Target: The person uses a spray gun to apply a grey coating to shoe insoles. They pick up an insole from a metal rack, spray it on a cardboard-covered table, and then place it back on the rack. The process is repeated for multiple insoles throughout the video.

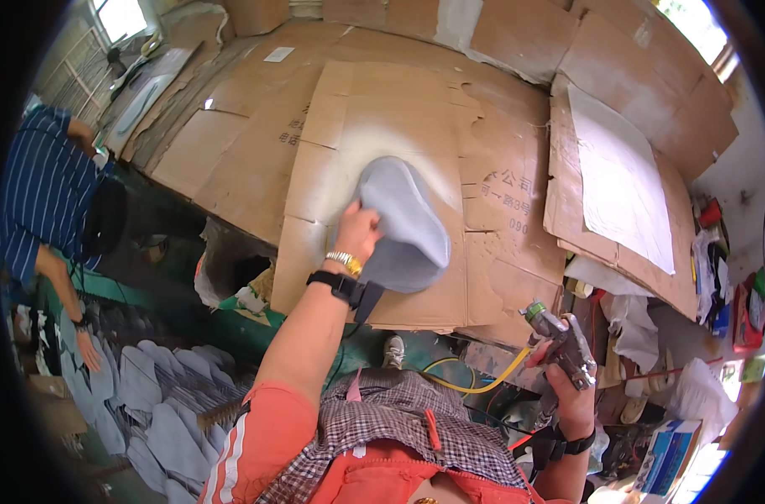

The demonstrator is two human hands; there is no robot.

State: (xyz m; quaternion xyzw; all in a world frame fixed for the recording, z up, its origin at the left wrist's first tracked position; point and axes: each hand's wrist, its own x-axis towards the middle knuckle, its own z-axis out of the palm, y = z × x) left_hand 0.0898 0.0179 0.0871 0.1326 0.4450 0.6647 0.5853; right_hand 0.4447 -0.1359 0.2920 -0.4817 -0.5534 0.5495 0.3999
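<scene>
A grey, smooth moulded piece point(408, 202), rounded at its far end and folded or hollowed at its near end, lies on the cardboard before me. My left hand point(359, 233) pinches it at its left edge, fingers closed. At the right, my right hand point(565, 391) is wrapped round a metal spray gun point(574, 349) with a green end, held away from the grey piece. Its yellow hose point(504, 376) curves down to the left. The gun's trigger is partly hidden by my fingers.
Brown cardboard point(508, 277) covers the workbench, with whitish overspray round the grey piece. A white sheet point(622, 172) lies on raised cardboard at the right. Several flat grey pieces point(177, 437) stand on a rack at lower left, where a co-worker in a striped shirt point(51, 193) reaches down.
</scene>
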